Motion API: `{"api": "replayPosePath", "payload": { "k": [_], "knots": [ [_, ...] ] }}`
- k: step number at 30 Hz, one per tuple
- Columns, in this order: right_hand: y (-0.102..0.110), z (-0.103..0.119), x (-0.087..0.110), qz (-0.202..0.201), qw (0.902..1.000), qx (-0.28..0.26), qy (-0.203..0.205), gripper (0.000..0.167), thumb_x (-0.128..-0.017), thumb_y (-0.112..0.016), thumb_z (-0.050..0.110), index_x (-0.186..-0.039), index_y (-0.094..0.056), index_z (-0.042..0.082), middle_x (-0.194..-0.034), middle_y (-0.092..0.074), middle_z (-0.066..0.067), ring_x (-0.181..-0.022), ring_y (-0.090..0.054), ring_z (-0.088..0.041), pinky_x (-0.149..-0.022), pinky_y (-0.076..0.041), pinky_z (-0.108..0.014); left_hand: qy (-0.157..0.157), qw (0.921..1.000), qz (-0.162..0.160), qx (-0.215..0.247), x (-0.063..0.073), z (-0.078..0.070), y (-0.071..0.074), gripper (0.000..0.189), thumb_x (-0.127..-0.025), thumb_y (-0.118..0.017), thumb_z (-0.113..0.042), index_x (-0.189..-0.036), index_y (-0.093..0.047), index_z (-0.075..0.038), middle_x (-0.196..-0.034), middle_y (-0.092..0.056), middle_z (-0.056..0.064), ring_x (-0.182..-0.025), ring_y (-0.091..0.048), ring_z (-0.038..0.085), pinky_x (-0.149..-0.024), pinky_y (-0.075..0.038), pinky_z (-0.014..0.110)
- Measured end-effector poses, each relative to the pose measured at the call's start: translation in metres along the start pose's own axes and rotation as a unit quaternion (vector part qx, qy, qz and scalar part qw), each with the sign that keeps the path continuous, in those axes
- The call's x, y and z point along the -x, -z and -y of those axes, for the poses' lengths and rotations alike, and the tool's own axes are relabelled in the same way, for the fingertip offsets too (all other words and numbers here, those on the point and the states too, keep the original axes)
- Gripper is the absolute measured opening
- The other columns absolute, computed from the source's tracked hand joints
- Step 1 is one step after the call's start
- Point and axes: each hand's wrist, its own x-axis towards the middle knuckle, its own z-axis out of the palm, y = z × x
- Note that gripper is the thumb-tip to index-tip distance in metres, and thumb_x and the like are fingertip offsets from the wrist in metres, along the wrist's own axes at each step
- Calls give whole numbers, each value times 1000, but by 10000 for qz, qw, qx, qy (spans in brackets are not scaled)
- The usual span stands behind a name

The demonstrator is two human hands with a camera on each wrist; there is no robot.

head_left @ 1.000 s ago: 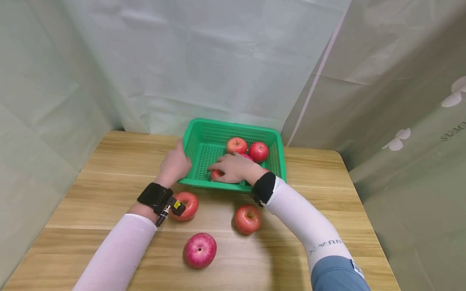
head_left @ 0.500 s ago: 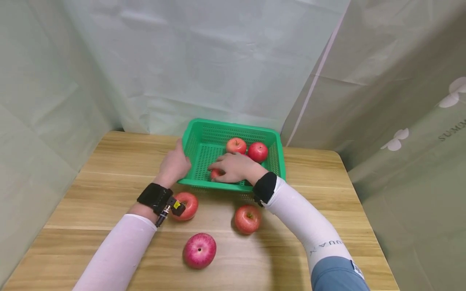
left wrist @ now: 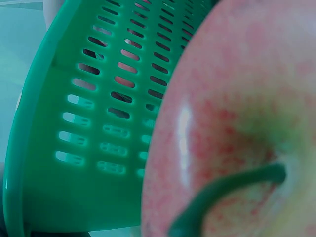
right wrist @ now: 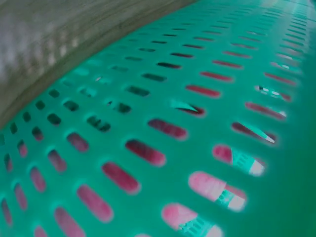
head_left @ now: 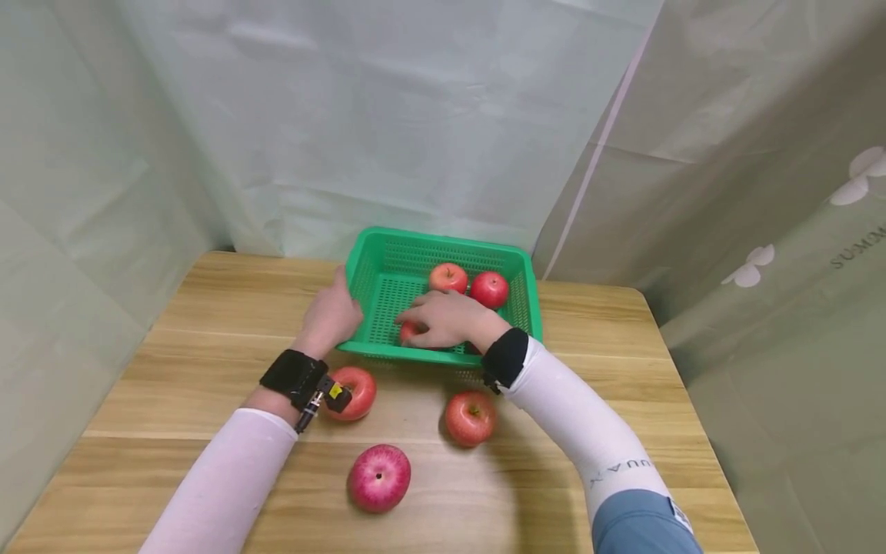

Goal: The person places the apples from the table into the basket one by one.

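A green plastic basket (head_left: 388,352) with slotted walls stands toward the back of the wooden table. My left hand (head_left: 331,315) grips its left rim near the front corner. My right hand (head_left: 446,317) reaches over the front rim, its fingers and thumb curled round a red apple (head_left: 408,333) on the basket floor. That hand covers most of the apple. Just behind it, a paler apple (head_left: 447,277) and a deep red apple (head_left: 490,289) lie inside the basket. In the right wrist view, the slotted basket wall (right wrist: 291,187) fills most of the picture, with red showing through the slots.
Three apples lie on the table in front of the basket: one by the left wrist (head_left: 354,394), one right of centre (head_left: 471,419) and a pinker one nearest me (head_left: 379,478). A large apple (left wrist: 237,98) crowds the left wrist view. Pale sheeting (head_left: 415,115) hangs around the table.
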Motion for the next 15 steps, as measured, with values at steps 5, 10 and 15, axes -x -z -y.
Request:
{"api": "replayPosePath", "payload": {
  "k": [5,10,15],
  "knots": [
    [3,-4,5,-183,9996,-221,31,54,-105,-56,57,-152,-62,31,-136,-63,5,-123,-58,-13,-104,-49,-37,46,10000,64,8,0,1,1,72,-101,-48,-8,-163,-16,10,-106,-64,35,-80,-65,40,-58,-49,46],
    [8,-8,15,-337,9983,-481,15,56,-103,-58,60,-151,-63,30,-136,-63,7,-121,-56,-8,-102,-48,-33,72,9999,103,42,1,1,2,73,-102,-47,-9,-164,-13,9,-109,-64,35,-81,-65,39,-58,-49,45],
    [9,-12,28,-525,9954,-796,60,56,-103,-62,59,-149,-64,28,-141,-64,11,-134,-52,-12,-110,-44,-33,125,9998,134,16,-1,2,2,75,-101,-47,-9,-165,-12,9,-107,-64,35,-80,-65,39,-57,-49,45]
  ]
}}
